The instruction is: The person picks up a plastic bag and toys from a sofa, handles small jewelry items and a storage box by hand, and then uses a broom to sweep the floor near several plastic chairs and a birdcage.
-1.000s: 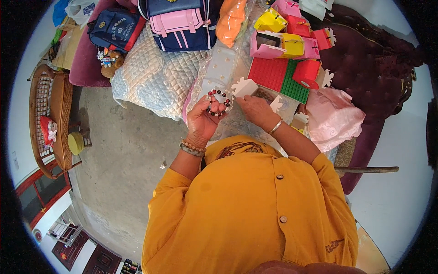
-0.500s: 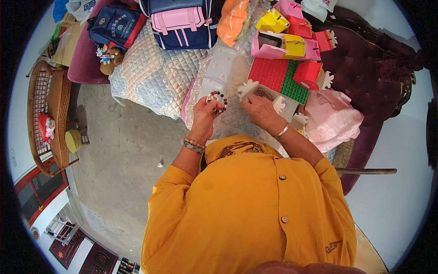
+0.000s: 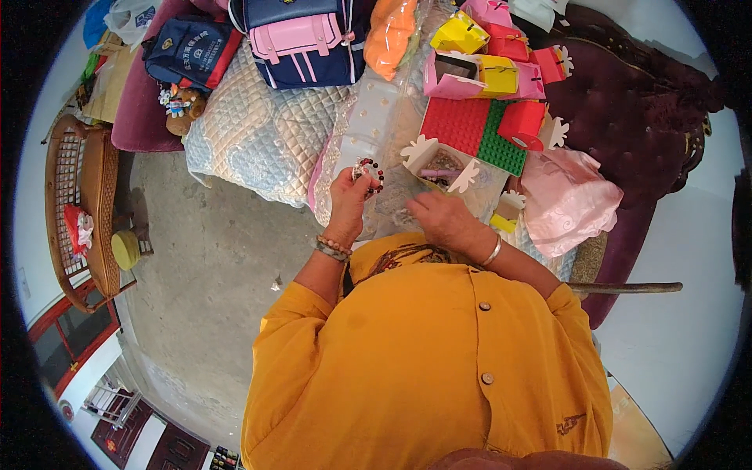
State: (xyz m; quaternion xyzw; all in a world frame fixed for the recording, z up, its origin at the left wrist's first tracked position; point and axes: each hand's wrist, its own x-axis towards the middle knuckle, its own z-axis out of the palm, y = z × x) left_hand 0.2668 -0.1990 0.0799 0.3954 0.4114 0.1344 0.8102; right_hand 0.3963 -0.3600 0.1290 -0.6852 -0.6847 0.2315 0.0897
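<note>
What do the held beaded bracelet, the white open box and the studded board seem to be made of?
Beaded bracelet: dark, rounded beads, perhaps polished stone, glass or plastic; too small to tell.
White open box: likely matte card; thin cut flaps.
Studded board: probably moulded, semi-matte plastic; regular raised studs.

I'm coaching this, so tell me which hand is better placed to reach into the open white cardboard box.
Probably the right hand: it is nearer the box, while the left hand holds a red and black beaded bracelet. The right's grip is blurred.
</note>
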